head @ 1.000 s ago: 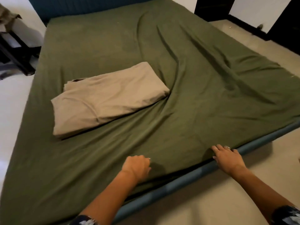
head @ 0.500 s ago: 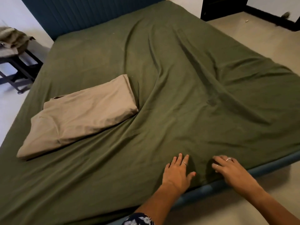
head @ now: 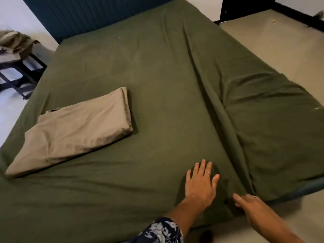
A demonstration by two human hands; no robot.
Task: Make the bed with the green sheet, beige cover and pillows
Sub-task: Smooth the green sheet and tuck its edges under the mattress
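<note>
The left hand (head: 199, 185) lay flat, palm down, in the lower centre-right of the frame, with its grip released and its fingers (head: 203, 166) spread on the green sheet (head: 157, 81); a ring was visible on one finger. The right hand (head: 249, 204) sat just to the right of it, near the lower edge of the bed, and was motion-blurred; its fingers pointed toward the base of a long fold (head: 222, 109) in the sheet, but whether its grip was closed on the fabric could not be determined. A floral sleeve (head: 163, 231) covered the left arm at the bottom centre of the frame. The fold ran from the upper centre of the bed down to the lower right, ending between the two hands and the bed edge. To the left of the fold the sheet lay mostly smooth; to the right it was bunched and wrinkled. The folded beige cover (head: 75, 132) rested on the sheet in the left-centre of the frame, well apart from both hands. A dark blue headboard (head: 91, 16) stood at the upper left, and a dark-framed stand (head: 22, 74) holding cloth stood beside the bed at the left edge. Pale floor (head: 273, 46) filled the upper right.
</note>
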